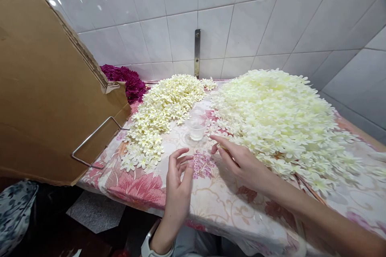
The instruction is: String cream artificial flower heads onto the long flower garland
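Note:
My left hand point(177, 180) is raised over the front of the table, fingers loosely curled and apart from the thumb, with nothing visible in it. To its right, my right hand point(241, 162) has its fingers drawn together just in front of a small clear plastic cup point(196, 128). A thin yellowish bit shows between those fingers, too small to make out. The cup seems to contain clear liquid. A heap of loose cream-white flowers point(164, 108) curves along the left of the cup. Beside my right hand lies a larger pile of pale white flowers point(277, 116).
A floral tablecloth point(208, 196) covers the table. On the left stands a large cardboard box point(54, 88), with a bent metal wire frame point(93, 138) by it. Purple flowers point(129, 80) lie behind the box. A metal bracket point(197, 52) is fixed to the tiled wall point(241, 20).

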`<state>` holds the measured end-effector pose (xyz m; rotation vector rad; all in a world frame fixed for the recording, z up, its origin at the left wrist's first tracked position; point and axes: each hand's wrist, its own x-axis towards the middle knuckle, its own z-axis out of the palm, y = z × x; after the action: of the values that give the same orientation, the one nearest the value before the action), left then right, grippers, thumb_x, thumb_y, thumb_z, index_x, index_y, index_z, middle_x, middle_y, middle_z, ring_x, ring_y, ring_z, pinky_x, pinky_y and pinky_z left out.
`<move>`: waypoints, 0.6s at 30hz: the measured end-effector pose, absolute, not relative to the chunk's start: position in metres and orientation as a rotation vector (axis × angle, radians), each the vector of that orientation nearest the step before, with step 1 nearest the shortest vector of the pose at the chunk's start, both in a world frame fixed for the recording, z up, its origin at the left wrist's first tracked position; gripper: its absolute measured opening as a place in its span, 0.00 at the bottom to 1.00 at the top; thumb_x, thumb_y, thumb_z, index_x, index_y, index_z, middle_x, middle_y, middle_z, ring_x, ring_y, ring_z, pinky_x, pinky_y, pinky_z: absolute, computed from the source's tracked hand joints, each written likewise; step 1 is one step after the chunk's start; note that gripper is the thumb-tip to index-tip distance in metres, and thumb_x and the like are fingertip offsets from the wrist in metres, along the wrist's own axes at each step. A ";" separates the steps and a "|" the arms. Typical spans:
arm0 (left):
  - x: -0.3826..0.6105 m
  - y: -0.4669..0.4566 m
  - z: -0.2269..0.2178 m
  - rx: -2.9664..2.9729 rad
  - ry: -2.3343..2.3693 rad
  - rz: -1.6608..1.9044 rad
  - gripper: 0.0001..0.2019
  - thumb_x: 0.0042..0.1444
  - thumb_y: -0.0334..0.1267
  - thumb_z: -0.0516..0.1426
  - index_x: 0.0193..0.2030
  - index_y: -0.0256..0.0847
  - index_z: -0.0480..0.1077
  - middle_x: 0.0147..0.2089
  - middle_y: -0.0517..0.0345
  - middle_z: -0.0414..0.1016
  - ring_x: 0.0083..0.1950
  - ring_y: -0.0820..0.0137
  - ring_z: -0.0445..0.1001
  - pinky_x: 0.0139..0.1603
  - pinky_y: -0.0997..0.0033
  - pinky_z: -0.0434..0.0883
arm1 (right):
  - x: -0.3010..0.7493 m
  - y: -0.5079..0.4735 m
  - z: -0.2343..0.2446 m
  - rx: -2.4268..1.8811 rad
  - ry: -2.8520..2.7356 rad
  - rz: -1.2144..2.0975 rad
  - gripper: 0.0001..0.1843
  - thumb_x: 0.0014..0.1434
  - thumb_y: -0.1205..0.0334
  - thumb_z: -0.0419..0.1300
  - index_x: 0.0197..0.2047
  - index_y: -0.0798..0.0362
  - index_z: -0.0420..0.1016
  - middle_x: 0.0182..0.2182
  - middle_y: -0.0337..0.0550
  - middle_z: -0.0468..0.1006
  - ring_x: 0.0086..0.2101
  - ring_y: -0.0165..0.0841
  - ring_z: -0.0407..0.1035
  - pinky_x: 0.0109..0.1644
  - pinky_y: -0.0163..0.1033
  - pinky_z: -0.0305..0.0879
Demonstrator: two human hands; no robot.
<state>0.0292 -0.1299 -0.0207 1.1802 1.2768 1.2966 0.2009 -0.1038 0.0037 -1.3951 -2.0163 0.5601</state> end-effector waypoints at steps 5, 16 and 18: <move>0.029 -0.130 -0.020 1.173 1.285 1.301 0.14 0.56 0.42 0.54 0.49 0.43 0.63 0.46 0.51 0.70 0.49 0.65 0.69 0.50 0.64 0.66 | 0.202 -0.104 0.007 -1.432 -2.065 0.618 0.15 0.63 0.61 0.40 0.42 0.54 0.66 0.25 0.40 0.73 0.23 0.30 0.64 0.29 0.34 0.58; 0.033 -0.129 -0.011 1.208 1.218 1.205 0.11 0.55 0.43 0.56 0.42 0.41 0.70 0.42 0.53 0.74 0.44 0.66 0.72 0.45 0.69 0.67 | 0.201 -0.106 0.012 -1.249 -2.150 0.447 0.18 0.64 0.59 0.45 0.29 0.54 0.71 0.24 0.41 0.74 0.26 0.30 0.69 0.29 0.33 0.61; 0.036 -0.127 -0.008 1.154 1.075 1.061 0.12 0.56 0.45 0.55 0.36 0.39 0.72 0.37 0.53 0.76 0.40 0.67 0.73 0.43 0.70 0.68 | 0.199 -0.108 0.009 -1.142 -2.189 0.377 0.16 0.65 0.60 0.46 0.45 0.55 0.73 0.33 0.46 0.79 0.34 0.33 0.72 0.35 0.34 0.65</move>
<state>0.0360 -0.1269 -0.0077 1.1544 1.0753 1.0611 0.1992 -0.1075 0.0086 -1.1416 -2.1894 0.3774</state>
